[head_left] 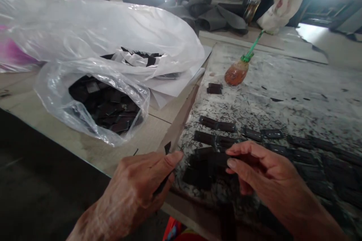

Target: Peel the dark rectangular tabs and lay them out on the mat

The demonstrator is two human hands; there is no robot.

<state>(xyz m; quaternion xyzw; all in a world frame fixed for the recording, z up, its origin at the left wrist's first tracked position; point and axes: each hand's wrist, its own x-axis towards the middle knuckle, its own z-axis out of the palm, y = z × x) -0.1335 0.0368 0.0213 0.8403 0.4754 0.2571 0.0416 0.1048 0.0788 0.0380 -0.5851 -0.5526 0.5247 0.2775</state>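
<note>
My left hand (pixel 141 184) is closed at the board's near left edge. A thin dark piece (pixel 167 147) sticks out above its thumb and shows again below the fingers; its kind I cannot make out. Thumb and fingertips of my right hand (pixel 258 167) pinch a small black rectangular piece (pixel 218 159). Beneath that piece lie more black flat pieces (pixel 198 173), dark and hard to tell apart. Rows of dark rectangular pieces (pixel 226 126) lie on the whitish, stained board (pixel 283 101), with dark shreds scattered about.
A clear plastic bag (pixel 53 94) full of dark pieces (pixel 104 105) stands open at left. Behind it lies a larger white plastic bag (pixel 98 19). A brown, bulb-like object (pixel 236 73) with a green stem rests on the board. Grey sheets (pixel 212 17) and a bottle (pixel 252 6) stand farther back.
</note>
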